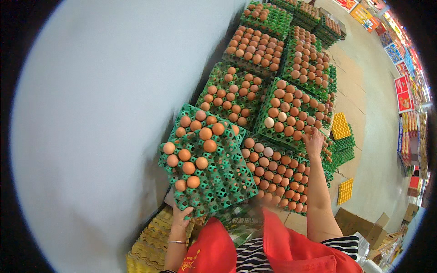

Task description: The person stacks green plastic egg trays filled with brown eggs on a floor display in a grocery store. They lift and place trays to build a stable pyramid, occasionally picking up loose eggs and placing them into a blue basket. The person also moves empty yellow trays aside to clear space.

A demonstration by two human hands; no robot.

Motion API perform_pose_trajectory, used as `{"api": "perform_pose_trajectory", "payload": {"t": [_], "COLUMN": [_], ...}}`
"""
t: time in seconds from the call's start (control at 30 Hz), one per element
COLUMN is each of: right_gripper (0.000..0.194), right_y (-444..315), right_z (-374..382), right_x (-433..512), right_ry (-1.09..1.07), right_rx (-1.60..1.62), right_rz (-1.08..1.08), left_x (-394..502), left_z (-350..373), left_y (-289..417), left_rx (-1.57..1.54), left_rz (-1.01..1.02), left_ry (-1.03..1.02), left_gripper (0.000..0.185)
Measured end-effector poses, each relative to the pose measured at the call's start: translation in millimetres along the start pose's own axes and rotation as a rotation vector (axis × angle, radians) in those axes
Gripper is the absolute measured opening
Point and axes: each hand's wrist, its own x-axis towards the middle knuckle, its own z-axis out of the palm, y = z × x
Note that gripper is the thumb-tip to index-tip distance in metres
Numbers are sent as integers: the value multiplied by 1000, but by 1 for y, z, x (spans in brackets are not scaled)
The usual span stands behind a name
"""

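Note:
My left hand [182,215] grips the near corner of a green plastic egg tray [222,184], which is tilted and holds several brown eggs at its left side. Beneath and behind it lies another green tray with brown eggs. My right hand [313,138] is at the right edge of a full stack of egg trays [259,131], fingers on a brown egg near that edge; whether the egg is gripped is hard to tell. Among that stack's brown eggs, a pale egg [269,122] sits at the near left corner. Below my right forearm is a tray of brown eggs [273,166].
More egg-tray stacks [254,47] stand along the white wall [102,102]. Yellow trays [146,247] are piled at lower left. Yellow and green empty trays [340,126] lie on cardboard at the right, with an open cardboard box [358,225] nearer. Boxed goods line the far right.

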Motion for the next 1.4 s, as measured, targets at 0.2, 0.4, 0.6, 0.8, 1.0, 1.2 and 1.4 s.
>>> {"api": "perform_pose_trajectory", "payload": {"t": [0.2, 0.4, 0.6, 0.8, 1.0, 1.2, 1.4], "right_gripper": [41, 51, 48, 43, 52, 52, 44], "right_y": [-95, -256, -270, -231, -96, -45, -114], "right_z": [-36, 30, 36, 20, 31, 35, 62], "right_x": [-23, -45, -31, -33, 60, 108, 80], "right_ry": [-43, -207, -299, -512, -15, 71, -118], "right_rx": [483, 398, 445, 1426, 691, 186, 224], "right_rz": [-53, -939, -1003, -70, 257, 152, -279], "left_x": [34, 25, 33, 33, 24, 41, 41], "left_z": [-1, -34, -38, -41, -45, -23, -25], "left_y": [-15, 0, 3, 11, 20, 26, 24], "left_rx": [163, 265, 415, 201, 158, 152, 161], "left_rz": [-30, -161, -137, -99, -72, 11, 44], "left_ry": [-210, 86, 149, 67, 89, -49, 17], "left_gripper": [79, 73, 90, 86, 85, 94, 85]}}
